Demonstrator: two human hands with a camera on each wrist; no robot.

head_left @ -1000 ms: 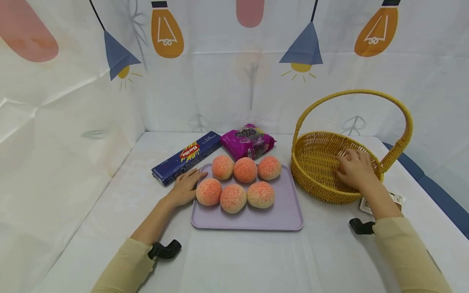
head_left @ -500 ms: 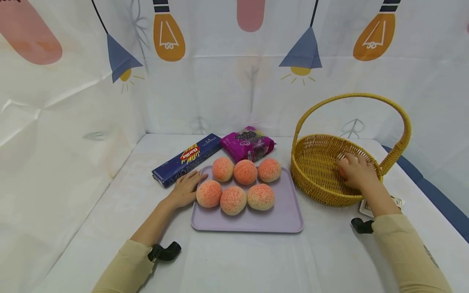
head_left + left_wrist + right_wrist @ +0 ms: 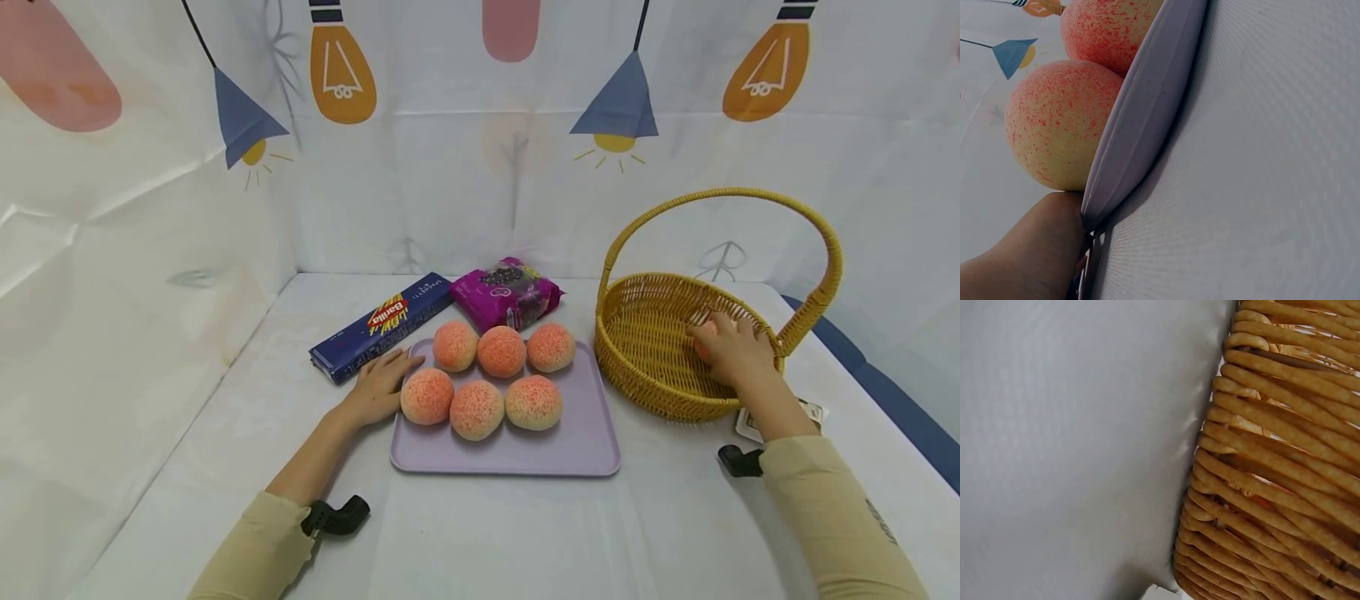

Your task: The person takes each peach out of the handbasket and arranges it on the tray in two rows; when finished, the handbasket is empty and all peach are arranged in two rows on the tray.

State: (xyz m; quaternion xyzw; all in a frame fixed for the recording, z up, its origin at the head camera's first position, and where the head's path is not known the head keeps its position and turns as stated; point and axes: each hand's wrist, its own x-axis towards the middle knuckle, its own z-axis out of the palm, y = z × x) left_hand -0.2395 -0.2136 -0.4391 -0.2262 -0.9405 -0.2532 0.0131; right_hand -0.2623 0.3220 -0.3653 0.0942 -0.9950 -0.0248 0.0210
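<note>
A lilac tray [image 3: 510,457] on the white table bears several round pink-and-cream peaches [image 3: 477,410] in two rows. My left hand [image 3: 378,387] rests at the tray's left rim with its fingers extended, beside the nearest peach [image 3: 1060,125]. To the right stands a yellow wicker basket [image 3: 652,387] with a tall arched handle. Inside it my right hand [image 3: 738,354] has its fingers bent over a pink peach [image 3: 703,340], mostly covered by the hand. The right wrist view shows mainly the basket's woven wall [image 3: 1272,469], which hides that hand.
A dark blue box of Barilla spaghetti [image 3: 382,325] lies slanted behind my left hand. Next to it, behind the tray, is a purple packet [image 3: 506,293]. A small flat pale packet [image 3: 812,412] lies partly under my right forearm. A white printed curtain [image 3: 450,192] closes off the back.
A pink peach now shows beneath my right fingers in the basket, where none was visible one second ago; that hand has shifted only slightly. My left hand has stayed at the tray.
</note>
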